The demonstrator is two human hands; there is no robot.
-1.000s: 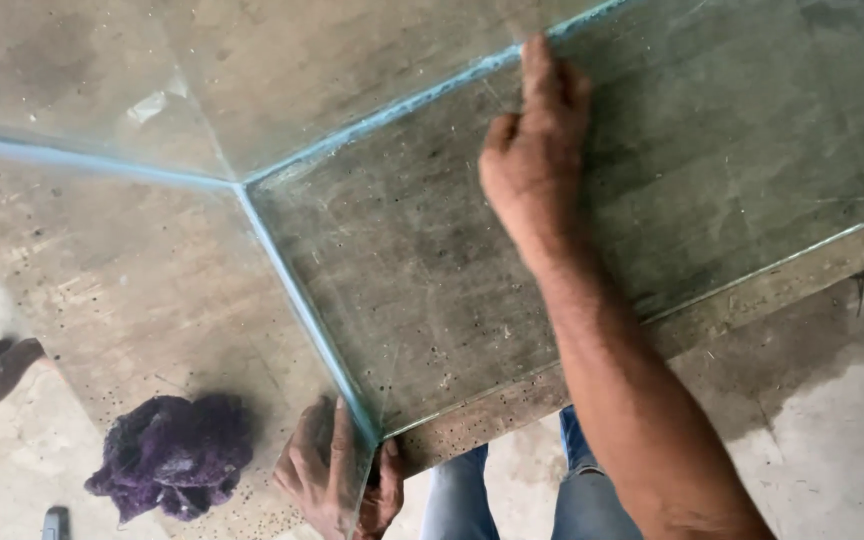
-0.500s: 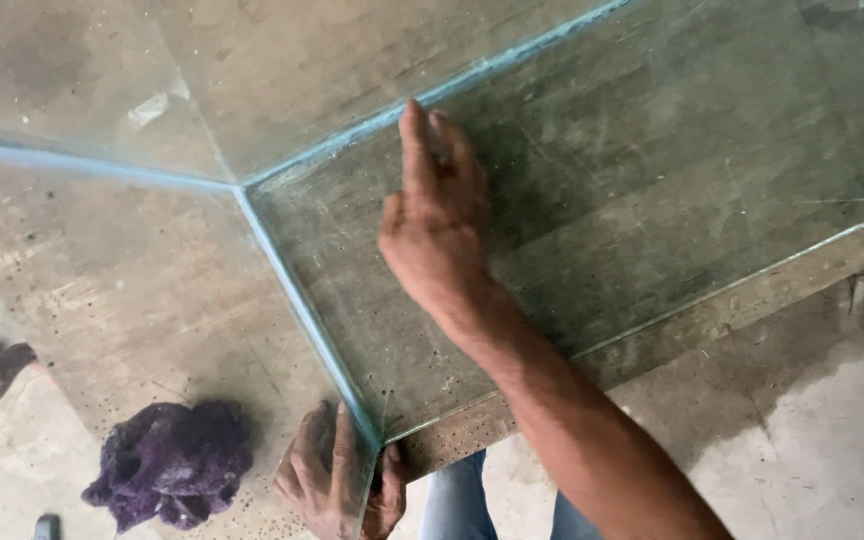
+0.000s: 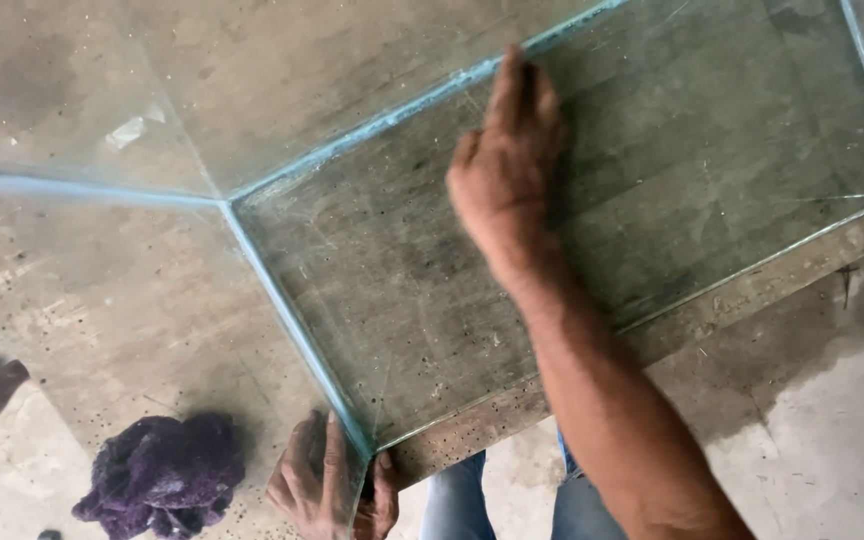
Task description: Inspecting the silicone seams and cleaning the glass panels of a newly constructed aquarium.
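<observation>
Right hand (image 3: 504, 170) stretched flat, fingers released, inside glass tank (image 3: 702, 180) along its far seam, tank's near corner gripped by left hand (image 3: 327, 485), purple rag (image 3: 162, 475) lain beside it

My right hand (image 3: 507, 165) is inside the glass tank (image 3: 752, 150), open floor pane on both sides of it | far wall pane at its fingertips blocks going further | my left hand (image 3: 337, 490) grips the near corner seam, side pane beside it | purple rag (image 3: 162, 475) just left of it.
</observation>
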